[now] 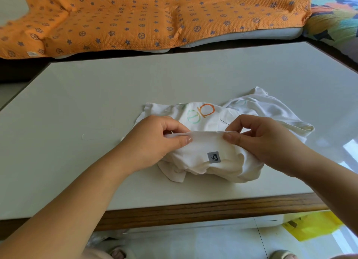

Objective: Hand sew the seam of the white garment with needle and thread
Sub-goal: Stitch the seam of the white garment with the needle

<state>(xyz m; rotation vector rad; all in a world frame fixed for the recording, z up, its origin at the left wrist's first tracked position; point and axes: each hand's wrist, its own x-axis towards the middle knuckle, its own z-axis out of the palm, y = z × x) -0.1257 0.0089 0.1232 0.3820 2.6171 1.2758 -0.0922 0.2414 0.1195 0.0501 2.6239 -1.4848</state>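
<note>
On the worktop [77, 103], near its front edge, the white garment [205, 148] lies bunched, grey label [214, 157] facing up. Left hand [155, 140] pinches the folded seam edge btw thumb & curled fingers. Right hand [261, 140] pinches the same edge a little further along, thumb in front. Thin dark needle [224, 122] sticks out over the fabric by the right fingertips; can't tell if it's held. Thread too faint to follow. Orange blanket [135, 16] lies beyond the worktop.

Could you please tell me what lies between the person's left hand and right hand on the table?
In the head view, a folded edge of the white garment spans from the left hand to the right hand, both pinching it.
</note>
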